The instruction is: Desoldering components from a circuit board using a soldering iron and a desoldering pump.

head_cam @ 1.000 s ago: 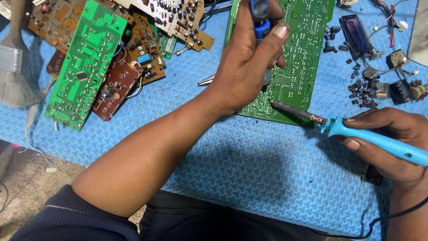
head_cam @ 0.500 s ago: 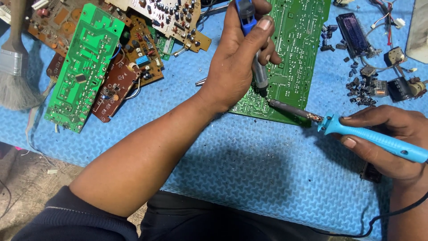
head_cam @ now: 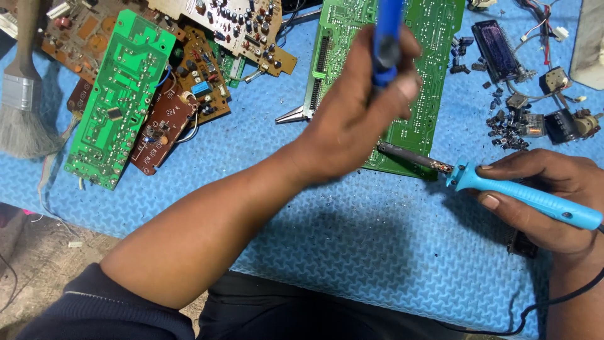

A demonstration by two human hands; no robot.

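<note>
The left hand (head_cam: 355, 119) is lifted above the large green circuit board (head_cam: 434, 69), and its fingers are closed around a dark blue tool handle (head_cam: 385, 38); the picture is blurred there, so I cannot tell what kind of tool it is. The right hand (head_cam: 544, 201) holds a soldering iron with a light blue handle (head_cam: 525, 195), the fingers wrapped on the handle like on a pen. The dark metal tip (head_cam: 412, 157) lies low and points to the left, at the lower edge of the green board; I cannot tell if it really touches a joint. The board lies flat on the blue foam mat (head_cam: 352, 252), in front of the person, solder side up. To do this step well, I think the iron should stay steady on one joint only, and the left tool should come down straight beside the tip, not across it. Small removed components (head_cam: 509, 126) lie on the mat to the right of the board, and a pile of other circuit boards (head_cam: 145, 82) and a brush (head_cam: 25, 107) are far left.
</note>
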